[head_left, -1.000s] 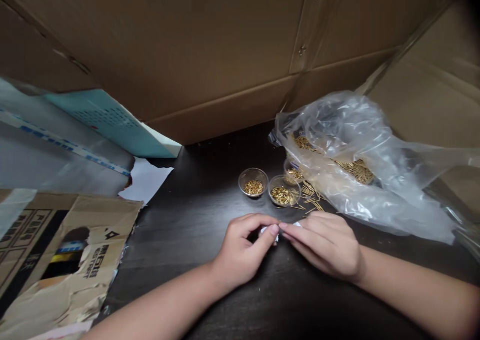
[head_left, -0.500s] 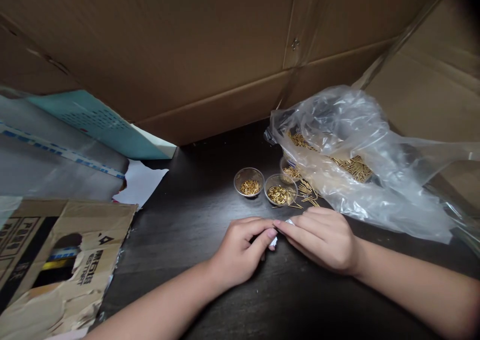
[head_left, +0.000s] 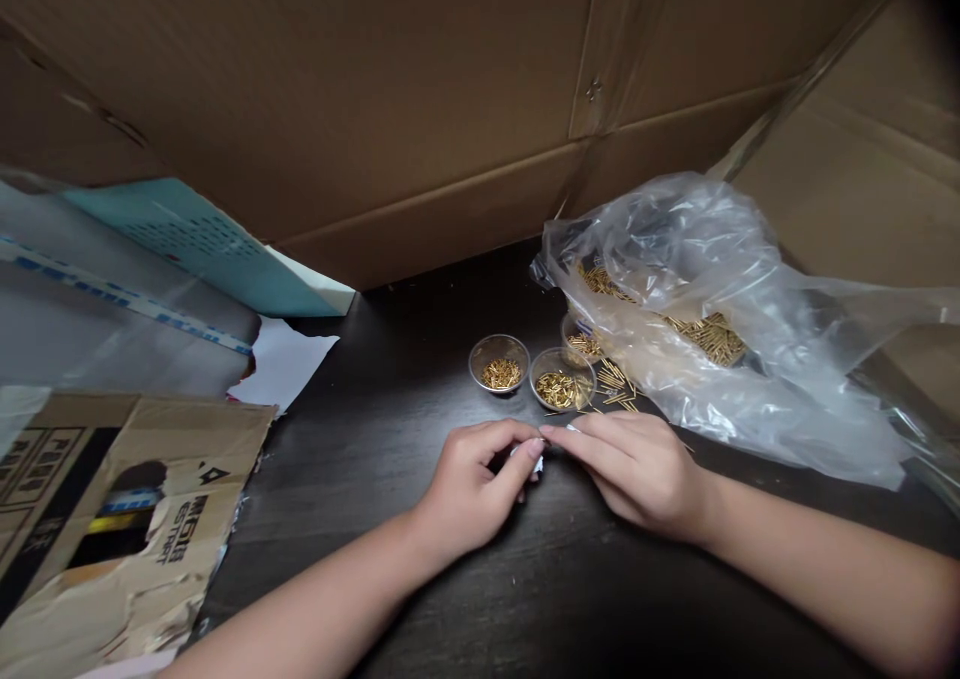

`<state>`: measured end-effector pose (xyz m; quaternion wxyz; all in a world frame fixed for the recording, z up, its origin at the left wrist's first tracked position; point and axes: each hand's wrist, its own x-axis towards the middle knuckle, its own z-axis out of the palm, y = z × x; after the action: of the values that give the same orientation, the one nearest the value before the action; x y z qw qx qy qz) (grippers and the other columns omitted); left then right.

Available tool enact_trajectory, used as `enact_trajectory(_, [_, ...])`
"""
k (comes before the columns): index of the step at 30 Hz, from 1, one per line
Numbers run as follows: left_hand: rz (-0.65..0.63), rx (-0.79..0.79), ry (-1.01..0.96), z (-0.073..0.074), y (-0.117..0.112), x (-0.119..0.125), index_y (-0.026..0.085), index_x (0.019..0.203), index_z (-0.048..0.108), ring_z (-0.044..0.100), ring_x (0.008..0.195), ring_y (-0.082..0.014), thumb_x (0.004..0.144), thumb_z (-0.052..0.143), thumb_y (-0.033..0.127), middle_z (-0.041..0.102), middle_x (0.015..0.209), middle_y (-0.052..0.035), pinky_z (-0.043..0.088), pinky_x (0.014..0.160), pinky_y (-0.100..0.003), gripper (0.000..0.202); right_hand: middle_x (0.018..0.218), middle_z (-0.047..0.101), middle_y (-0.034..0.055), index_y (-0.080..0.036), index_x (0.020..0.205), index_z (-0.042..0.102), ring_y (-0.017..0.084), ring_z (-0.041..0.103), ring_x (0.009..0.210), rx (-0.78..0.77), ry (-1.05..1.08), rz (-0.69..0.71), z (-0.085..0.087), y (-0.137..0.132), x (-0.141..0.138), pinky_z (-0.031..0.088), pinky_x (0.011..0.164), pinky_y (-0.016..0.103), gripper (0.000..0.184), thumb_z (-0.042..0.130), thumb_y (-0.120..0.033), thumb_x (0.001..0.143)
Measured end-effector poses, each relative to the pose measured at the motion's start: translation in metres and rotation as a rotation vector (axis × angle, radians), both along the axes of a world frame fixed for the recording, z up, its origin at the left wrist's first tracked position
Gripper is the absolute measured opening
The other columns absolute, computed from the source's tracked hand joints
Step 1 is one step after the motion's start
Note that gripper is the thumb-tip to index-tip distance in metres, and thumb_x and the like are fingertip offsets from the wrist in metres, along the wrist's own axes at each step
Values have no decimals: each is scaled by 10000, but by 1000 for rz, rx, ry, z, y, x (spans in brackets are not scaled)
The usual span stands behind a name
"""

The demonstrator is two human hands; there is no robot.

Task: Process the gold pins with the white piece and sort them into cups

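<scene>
My left hand (head_left: 471,489) and my right hand (head_left: 637,476) meet at the fingertips in front of me, pinching a small white piece (head_left: 538,464) of paper or plastic. Most of that piece is hidden by my fingers. Just beyond my hands stand several small clear cups, the nearest (head_left: 562,379) and another (head_left: 499,365) holding short gold pins. A third cup (head_left: 582,341) sits partly behind the clear plastic bag (head_left: 675,239), which holds many more pins. Loose gold pins (head_left: 616,387) lie on the dark table (head_left: 322,479) beside the cups.
Brown cardboard panels (head_left: 337,89) rise behind the dark table and to its right. A torn printed cardboard sheet (head_left: 135,529) lies at the lower left, and a white paper scrap (head_left: 281,364) and a teal sheet (head_left: 187,244) lie beyond it.
My hands have shifted slightly left and still pinch the white piece between them. The cups and bag have not visibly moved apart from a small shift of the view.
</scene>
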<state>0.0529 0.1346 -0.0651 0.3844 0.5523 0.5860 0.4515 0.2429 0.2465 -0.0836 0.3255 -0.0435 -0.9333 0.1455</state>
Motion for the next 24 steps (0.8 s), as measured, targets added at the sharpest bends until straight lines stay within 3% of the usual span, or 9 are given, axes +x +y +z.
enact_trajectory(3, [15, -20, -68, -1, 0, -1, 119, 924, 727, 563, 462, -75, 983, 581, 275, 638, 640, -3, 465, 476, -173, 221, 1037, 746, 101, -170, 1483, 429, 180, 728, 837, -173, 38, 23, -3, 0, -1, 599, 698, 296, 501, 431, -73, 992])
enact_trajectory(8, [-11, -12, -53, 0, 0, 0, 118, 909, 733, 565, 463, -72, 983, 587, 258, 643, 636, -3, 462, 491, -178, 215, 1001, 763, 86, -174, 1393, 487, 180, 747, 798, -307, 64, -17, -7, -1, -3, 621, 711, 300, 392, 506, -122, 1005])
enact_trajectory(16, [-28, 65, 136, 3, 1, -1, 134, 889, 742, 609, 524, -103, 977, 592, 214, 662, 612, -6, 478, 556, -201, 192, 1020, 767, 94, -149, 1287, 550, 180, 755, 828, -286, 55, 10, -7, 0, -5, 611, 729, 284, 275, 506, -138, 1016])
enact_trajectory(24, [-66, 260, 264, 1, 1, -1, 135, 952, 747, 695, 680, -137, 952, 600, 119, 761, 780, -60, 521, 657, -213, 148, 862, 752, 53, -155, 1046, 635, 176, 702, 698, -205, -12, 2, -3, -1, -6, 543, 649, 296, 117, 530, -124, 1005])
